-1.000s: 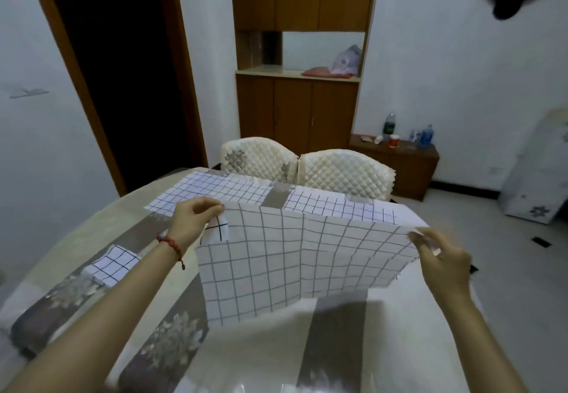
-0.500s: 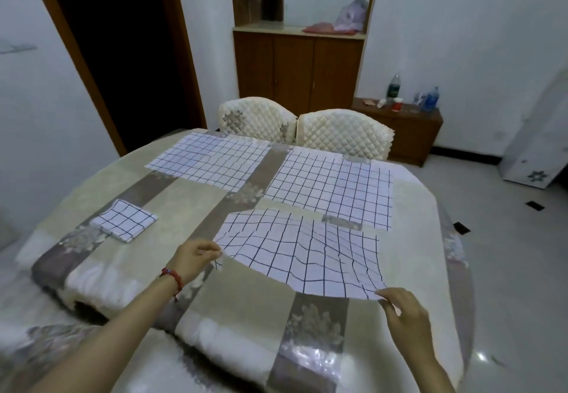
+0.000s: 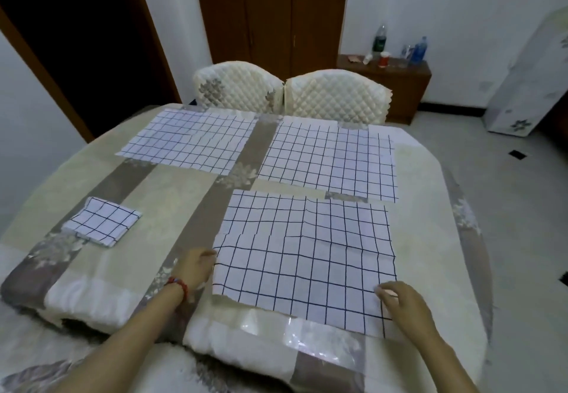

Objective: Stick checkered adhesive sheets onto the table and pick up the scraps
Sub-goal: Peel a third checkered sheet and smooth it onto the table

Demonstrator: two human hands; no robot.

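A round table under a beige and grey-brown floral tablecloth fills most of the head view, and the landmark on it is the near checkered adhesive sheet, white with dark grid lines, lying almost flat with a few wrinkles across its middle. The left hand sits at this sheet's left edge, its fingers curled in and pinching that edge; a red bead bracelet circles the wrist just behind it. The right hand rests on the sheet's near right corner, fingers bent with the tips on the paper; whether they pinch the corner or only press it down I cannot tell. Beyond the sheet, toward the far side, lie two more checkered sheets: the far right sheet just behind it, with a narrow strip of cloth between them, and the far left sheet behind and to its left. Well to the left of the near sheet lies a small folded checkered piece. Behind the far sheets, two quilted cream chair backs stand side by side against the table's far rim.
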